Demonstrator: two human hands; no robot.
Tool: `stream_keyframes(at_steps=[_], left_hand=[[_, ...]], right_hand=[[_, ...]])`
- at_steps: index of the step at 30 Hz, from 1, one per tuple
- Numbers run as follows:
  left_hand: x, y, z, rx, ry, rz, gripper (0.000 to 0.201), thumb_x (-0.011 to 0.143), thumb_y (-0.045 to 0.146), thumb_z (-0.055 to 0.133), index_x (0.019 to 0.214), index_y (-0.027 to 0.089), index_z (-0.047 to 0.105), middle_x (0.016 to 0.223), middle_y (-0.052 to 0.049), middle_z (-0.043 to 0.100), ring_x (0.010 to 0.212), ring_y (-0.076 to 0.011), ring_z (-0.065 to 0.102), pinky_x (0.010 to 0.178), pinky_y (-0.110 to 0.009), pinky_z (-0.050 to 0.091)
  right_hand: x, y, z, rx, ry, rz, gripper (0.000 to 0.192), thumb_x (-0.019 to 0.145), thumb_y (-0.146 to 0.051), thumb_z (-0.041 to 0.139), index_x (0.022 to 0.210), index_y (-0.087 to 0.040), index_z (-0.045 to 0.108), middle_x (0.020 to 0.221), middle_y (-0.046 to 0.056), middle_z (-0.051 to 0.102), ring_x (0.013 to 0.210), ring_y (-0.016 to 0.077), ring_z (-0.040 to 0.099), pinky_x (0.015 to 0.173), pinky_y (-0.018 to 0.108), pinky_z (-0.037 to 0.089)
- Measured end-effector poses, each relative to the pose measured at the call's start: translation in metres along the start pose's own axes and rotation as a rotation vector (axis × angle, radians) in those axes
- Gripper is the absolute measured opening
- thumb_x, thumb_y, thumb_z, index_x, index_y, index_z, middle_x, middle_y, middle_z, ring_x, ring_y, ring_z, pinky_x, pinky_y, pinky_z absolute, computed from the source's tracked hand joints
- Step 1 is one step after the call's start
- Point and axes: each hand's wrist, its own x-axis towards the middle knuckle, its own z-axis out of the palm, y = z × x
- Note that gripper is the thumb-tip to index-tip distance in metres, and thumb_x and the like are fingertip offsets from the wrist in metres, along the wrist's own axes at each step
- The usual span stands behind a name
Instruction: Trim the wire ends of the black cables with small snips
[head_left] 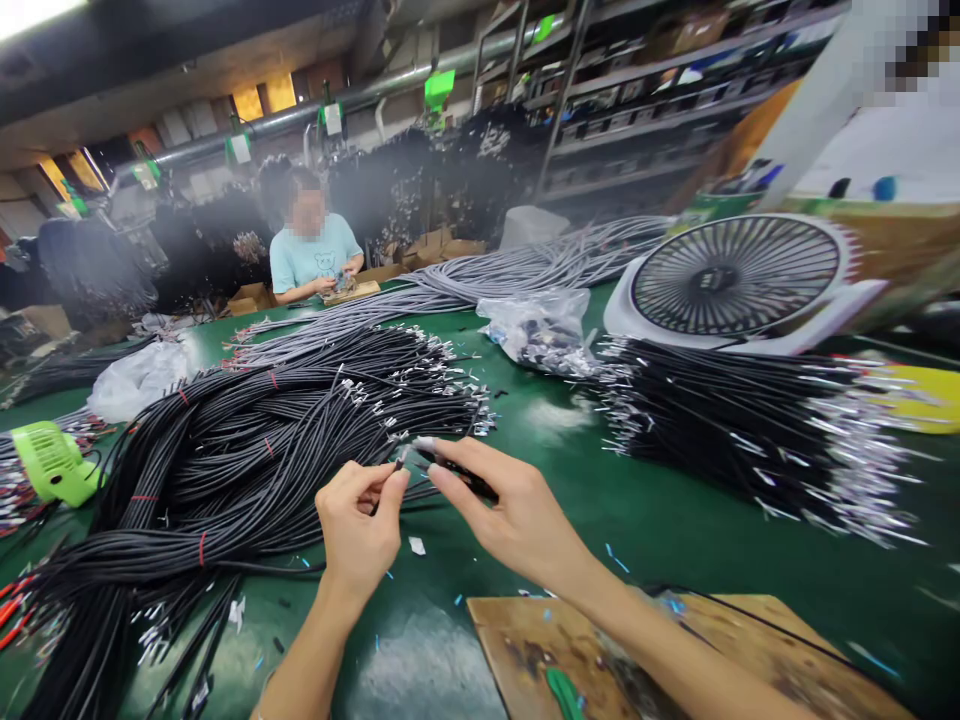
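My left hand (360, 520) is closed, with thumb and forefinger pinching the stripped end of a black cable (400, 462). Close against it is my right hand (517, 505), its fingers around a slim dark object (472, 480) whose kind I cannot make out. The fingertips of both hands nearly meet at the cable's pale end. Behind and left of them lies a large heap of black cables (255, 440), tied in bundles with red bands, their bare ends pointing right.
At right lie a second stack of black cables (735, 420) and a white fan (735, 280). A clear bag of small parts (540, 325) and grey cables (450, 285) lie farther back. A worn wooden board (517, 650) is in front; a co-worker (319, 250) sits opposite.
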Motion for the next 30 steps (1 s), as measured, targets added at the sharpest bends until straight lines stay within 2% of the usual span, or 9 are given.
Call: stream_keyframes(at_steps=[4,9,15,23,26,30], left_hand=[[0.0005,0.0009,-0.0004,0.006,0.007,0.025,0.015,0.079,0.023,0.06,0.073,0.016,0.072,0.055,0.001,0.056,0.045,-0.0079,0.049,0.04,-0.017,0.036],[-0.0023,-0.0008,0.0019,0.008,0.089,0.1,0.012,0.078,0.024,0.062,0.075,0.017,0.072,0.056,0.001,0.056,0.048,-0.0087,0.05,0.044,-0.018,0.039],[-0.0056,-0.0027,0.0036,0.046,0.181,0.145,0.012,0.078,0.025,0.063,0.072,0.017,0.07,0.056,0.001,0.058,0.049,-0.0097,0.052,0.045,-0.02,0.04],[-0.0083,-0.0036,0.0053,0.118,0.22,0.163,0.013,0.078,0.027,0.063,0.071,0.018,0.07,0.054,0.001,0.057,0.047,-0.0096,0.052,0.044,-0.02,0.041],[-0.0079,-0.0024,0.0038,0.094,0.176,0.141,0.014,0.079,0.026,0.06,0.074,0.018,0.071,0.057,0.0,0.059,0.049,-0.0099,0.053,0.046,-0.02,0.042],[-0.0029,0.0042,-0.0016,-0.013,0.012,0.018,0.018,0.081,0.021,0.056,0.072,0.018,0.071,0.058,0.0,0.06,0.049,-0.0092,0.053,0.045,-0.018,0.041]], right_hand=[[0.0011,-0.0023,-0.0002,0.026,-0.02,-0.029,0.028,0.089,-0.027,0.043,0.093,-0.016,0.069,0.073,0.005,0.067,0.061,0.0152,0.061,0.057,0.024,0.049],[0.0011,-0.0056,-0.0018,0.072,-0.028,-0.024,0.034,0.091,-0.03,0.041,0.086,-0.017,0.071,0.06,0.003,0.062,0.051,0.0132,0.055,0.049,0.023,0.044],[0.0007,-0.007,-0.0037,0.109,-0.019,0.027,0.037,0.091,-0.035,0.041,0.083,-0.017,0.072,0.058,0.003,0.062,0.049,0.0133,0.054,0.047,0.023,0.044],[-0.0027,-0.0077,-0.0005,0.081,-0.019,0.001,0.032,0.09,-0.032,0.044,0.086,-0.018,0.072,0.057,0.002,0.062,0.047,0.0131,0.054,0.045,0.023,0.043],[-0.0047,-0.0072,-0.0007,0.046,0.032,-0.006,0.028,0.088,-0.03,0.047,0.087,-0.017,0.072,0.062,0.003,0.065,0.05,0.0134,0.057,0.049,0.023,0.046],[-0.0049,-0.0067,-0.0036,0.023,0.044,-0.016,0.027,0.088,-0.028,0.048,0.086,-0.018,0.073,0.062,0.002,0.066,0.05,0.0134,0.058,0.049,0.023,0.046]])
